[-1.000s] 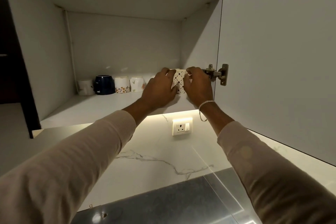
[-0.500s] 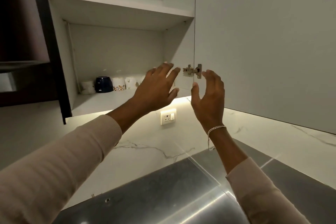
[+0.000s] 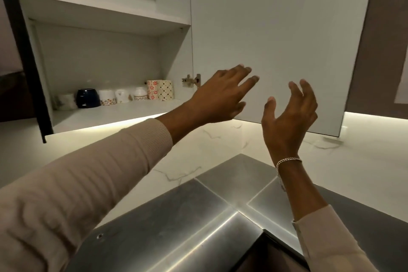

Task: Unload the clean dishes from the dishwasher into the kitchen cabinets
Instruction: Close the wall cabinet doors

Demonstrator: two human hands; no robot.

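A row of cups stands at the back of the lower cabinet shelf (image 3: 114, 115): a pale cup (image 3: 65, 101), a dark blue round mug (image 3: 87, 98), a floral cup (image 3: 107, 97), a white cup (image 3: 121, 95), a small banded cup (image 3: 140, 94), a red-flower cup (image 3: 152, 89) and a diamond-pattern cup (image 3: 166, 90) at the right end. My left hand (image 3: 217, 97) hovers with spread fingers in front of the open cabinet door (image 3: 276, 28), holding nothing. My right hand (image 3: 289, 121) is raised beside it, fingers relaxed and empty.
The open white door hangs on a metal hinge (image 3: 191, 80) to the right of the shelves. An upper shelf (image 3: 99, 10) sits above. Below lie a marble backsplash (image 3: 198, 150) and a steel counter (image 3: 187, 216) with a dark opening (image 3: 271, 256) at the bottom.
Both hands have let go of the diamond-pattern cup, which now stands on the shelf, and have drawn back out of the cabinet to the right. The view has swung right and down.
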